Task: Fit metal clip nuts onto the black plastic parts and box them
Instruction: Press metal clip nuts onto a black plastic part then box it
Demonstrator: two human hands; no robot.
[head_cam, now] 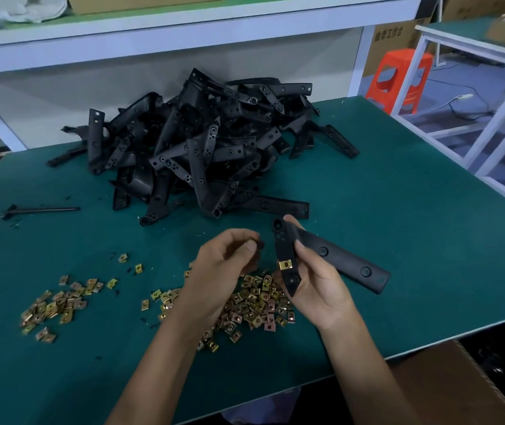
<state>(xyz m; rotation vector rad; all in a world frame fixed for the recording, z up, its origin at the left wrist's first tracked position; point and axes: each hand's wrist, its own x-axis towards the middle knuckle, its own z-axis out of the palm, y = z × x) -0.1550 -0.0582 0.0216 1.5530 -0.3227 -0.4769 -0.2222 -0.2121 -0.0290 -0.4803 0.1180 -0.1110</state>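
Head view: one gold nut sat on the black part, and it looked like more were needed.
The right hand (315, 286) was wrapped tight round a black plastic part (337, 259), at 3 o'clock from the left hand (229, 259). One clip nut (284, 265) was clipped on the part's near arm, so I think the fitting step was under way. Next, another nut should slide onto a free edge, lined up with a hole. Then the part can go in the cardboard box (447, 378) at 5 o'clock. The left hand's fingers were curled in, but I could not tell if they pinched a nut; something small and dark hid there. The loose nuts (254, 302) lay at 6 o'clock and the pile of parts (202, 148) at 12 o'clock. The box was cut off at the edge.
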